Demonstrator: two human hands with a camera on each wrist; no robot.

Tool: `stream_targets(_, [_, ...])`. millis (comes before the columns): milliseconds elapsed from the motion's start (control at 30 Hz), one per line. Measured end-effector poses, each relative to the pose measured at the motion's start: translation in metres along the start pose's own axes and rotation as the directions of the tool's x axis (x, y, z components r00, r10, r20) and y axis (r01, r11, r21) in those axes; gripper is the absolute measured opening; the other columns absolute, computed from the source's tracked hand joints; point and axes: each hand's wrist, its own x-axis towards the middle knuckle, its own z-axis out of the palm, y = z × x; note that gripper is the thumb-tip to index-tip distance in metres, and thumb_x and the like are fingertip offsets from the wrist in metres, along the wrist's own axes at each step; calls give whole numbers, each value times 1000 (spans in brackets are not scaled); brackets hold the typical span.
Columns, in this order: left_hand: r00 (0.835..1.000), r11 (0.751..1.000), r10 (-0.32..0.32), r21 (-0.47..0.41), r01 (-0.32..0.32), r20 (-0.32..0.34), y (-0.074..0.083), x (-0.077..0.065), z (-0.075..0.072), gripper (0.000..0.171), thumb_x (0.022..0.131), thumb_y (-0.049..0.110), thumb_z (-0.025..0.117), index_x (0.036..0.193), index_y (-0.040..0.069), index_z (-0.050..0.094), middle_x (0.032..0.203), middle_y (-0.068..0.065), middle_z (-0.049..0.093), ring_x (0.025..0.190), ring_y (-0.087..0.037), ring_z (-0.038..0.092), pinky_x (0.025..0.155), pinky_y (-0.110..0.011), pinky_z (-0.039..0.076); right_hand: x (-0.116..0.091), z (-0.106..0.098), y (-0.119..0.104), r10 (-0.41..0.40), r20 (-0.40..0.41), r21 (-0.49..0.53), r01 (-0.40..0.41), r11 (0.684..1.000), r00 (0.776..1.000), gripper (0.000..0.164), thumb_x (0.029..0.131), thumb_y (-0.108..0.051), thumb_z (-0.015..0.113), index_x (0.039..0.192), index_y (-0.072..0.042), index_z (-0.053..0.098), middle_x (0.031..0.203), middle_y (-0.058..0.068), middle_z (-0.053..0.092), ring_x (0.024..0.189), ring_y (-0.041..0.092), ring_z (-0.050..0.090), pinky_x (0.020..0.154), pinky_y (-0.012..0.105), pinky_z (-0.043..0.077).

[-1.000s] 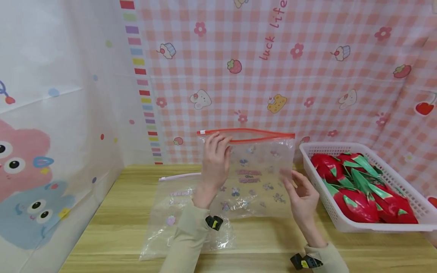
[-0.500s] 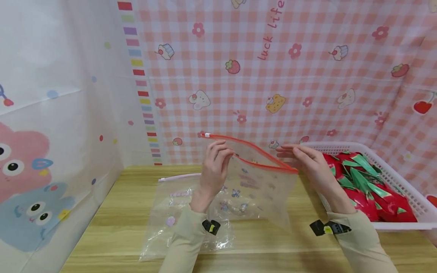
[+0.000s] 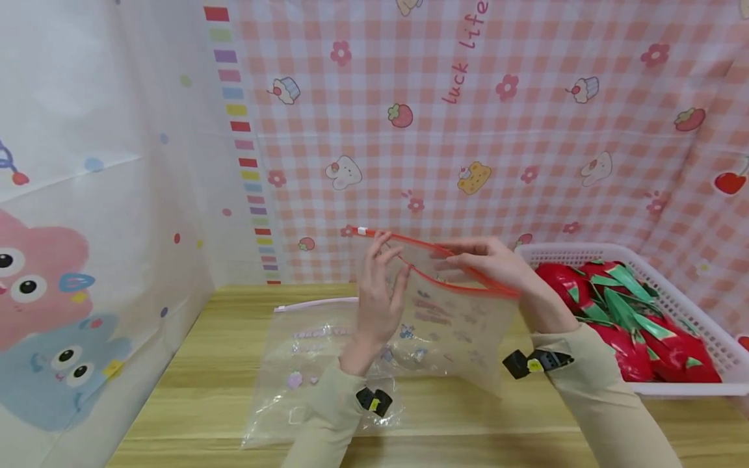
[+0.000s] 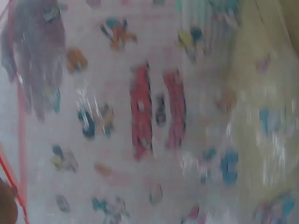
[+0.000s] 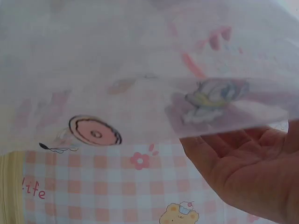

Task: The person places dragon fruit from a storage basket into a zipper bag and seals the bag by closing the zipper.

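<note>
Holding zip bag [image 3: 450,318] | left hand [image 3: 380,299], right hand [image 3: 497,263] grip rim

Head view bright, evenly lit, diffuse light; shadows faint. Wide-angle bend at edges (pink gingham backdrop [image 3: 526,130] bows). Glare on clear plastic zip bag lying flat on wooden table [image 3: 304,370]. Left wrist view smeared by motion blur, printed transparent bag with red zip strip [image 4: 154,116] soft throughout. Right wrist view hazy, washed-out, close film unfocused.

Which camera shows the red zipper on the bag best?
The head view: the red zipper runs whole along the bag top, between both hands. The left wrist view shows only a thin red strip at its edge; the right wrist view shows only blurry bag plastic.
</note>
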Motion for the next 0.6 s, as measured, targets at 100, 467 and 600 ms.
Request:
stream_targets(100, [929, 924, -369, -102, 370, 25, 15, -2, 1, 45, 97, 18, 50, 136, -1, 39, 152, -17, 31, 142, -34, 29, 116, -48, 28, -1, 4, 1, 26, -22, 41, -25, 999, 999, 42, 99, -14, 46, 136, 6, 47, 133, 28, 53, 103, 9, 66, 90, 30, 54])
stream_targets(467, [610, 596, -755, -137, 792, 242, 47, 12, -6, 79, 92, 50, 50, 151, 7, 19, 161, -7, 2, 149, -27, 3, 119, -52, 8, -7, 19, -1, 96, -110, -2, -97, 995, 989, 42, 99, -22, 48, 137, -4, 49, 136, 19, 55, 127, 32, 51, 105, 47, 42])
stream_targets(600, [617, 602, -744, -143, 786, 257, 49, 15, -7, 67, 92, 29, 54, 148, 4, 27, 161, -7, 6, 149, -27, 6, 120, -49, 10, -7, 23, 0, 83, -127, 85, -72, 994, 988, 41, 99, -17, 47, 136, 0, 49, 133, 22, 56, 112, 25, 64, 93, 36, 53])
